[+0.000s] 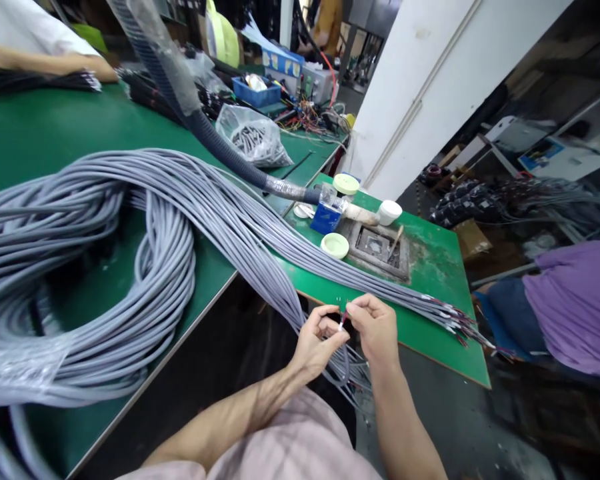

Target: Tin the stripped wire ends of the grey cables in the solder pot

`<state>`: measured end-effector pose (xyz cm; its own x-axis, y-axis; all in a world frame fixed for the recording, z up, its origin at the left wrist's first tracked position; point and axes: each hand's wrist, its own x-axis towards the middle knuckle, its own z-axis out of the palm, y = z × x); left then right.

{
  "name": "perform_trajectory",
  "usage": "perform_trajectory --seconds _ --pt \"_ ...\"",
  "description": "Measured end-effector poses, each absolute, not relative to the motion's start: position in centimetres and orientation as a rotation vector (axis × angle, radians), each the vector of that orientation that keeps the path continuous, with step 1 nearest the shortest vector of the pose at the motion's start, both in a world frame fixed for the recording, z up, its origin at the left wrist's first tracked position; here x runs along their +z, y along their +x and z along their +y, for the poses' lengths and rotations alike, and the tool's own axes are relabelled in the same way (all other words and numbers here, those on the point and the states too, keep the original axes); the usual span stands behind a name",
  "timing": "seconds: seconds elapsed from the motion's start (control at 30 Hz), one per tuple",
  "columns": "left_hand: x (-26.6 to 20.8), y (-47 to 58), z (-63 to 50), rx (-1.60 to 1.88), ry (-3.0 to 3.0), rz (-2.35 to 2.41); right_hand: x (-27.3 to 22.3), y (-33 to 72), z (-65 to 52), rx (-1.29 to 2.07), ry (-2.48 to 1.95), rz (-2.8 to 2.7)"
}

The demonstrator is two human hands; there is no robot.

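My left hand (319, 340) pinches the end of a grey cable, where a small white part (341, 327) shows at the fingertips. Just beside it, my right hand (375, 325) has thumb and forefinger closed on the thin coloured wires (345, 313) coming out of that end. Both hands are held in front of my body at the near edge of the green board. A thick bundle of grey cables (260, 233) runs past them, and its stripped ends (460, 323) lie on the board to the right. More cables hang below my hands.
On the board stand a solder pot (380, 250), a green tub (335, 245), a white cup (390, 211) and a blue box (327, 217) joined to an extraction hose (220, 147). Coiled cable (165, 267) covers the left table. People are at left and right.
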<state>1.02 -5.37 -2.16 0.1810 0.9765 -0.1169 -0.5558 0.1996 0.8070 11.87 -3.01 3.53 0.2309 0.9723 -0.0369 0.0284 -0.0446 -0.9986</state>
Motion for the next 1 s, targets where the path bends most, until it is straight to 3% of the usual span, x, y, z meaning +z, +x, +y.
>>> perform_trajectory --seconds 0.13,0.4,0.5,0.73,1.0 --pt "-1.8 0.8 -5.3 1.219 0.657 0.719 3.2 12.1 -3.0 1.143 -1.257 -0.915" --pt "-0.9 0.0 -4.7 1.171 0.531 0.641 2.4 12.6 -3.3 1.007 -1.165 -0.928" --pt "-1.0 -0.5 -4.3 1.168 0.491 0.654 1.7 13.4 -3.8 0.8 -1.2 -1.081" --pt "0.4 -1.4 -3.1 1.132 0.261 0.544 1.3 13.6 -4.8 0.091 -0.963 -2.103" --pt "1.2 -1.9 -2.4 1.198 0.546 0.595 2.9 14.1 -3.2 -0.017 -0.948 -1.924"
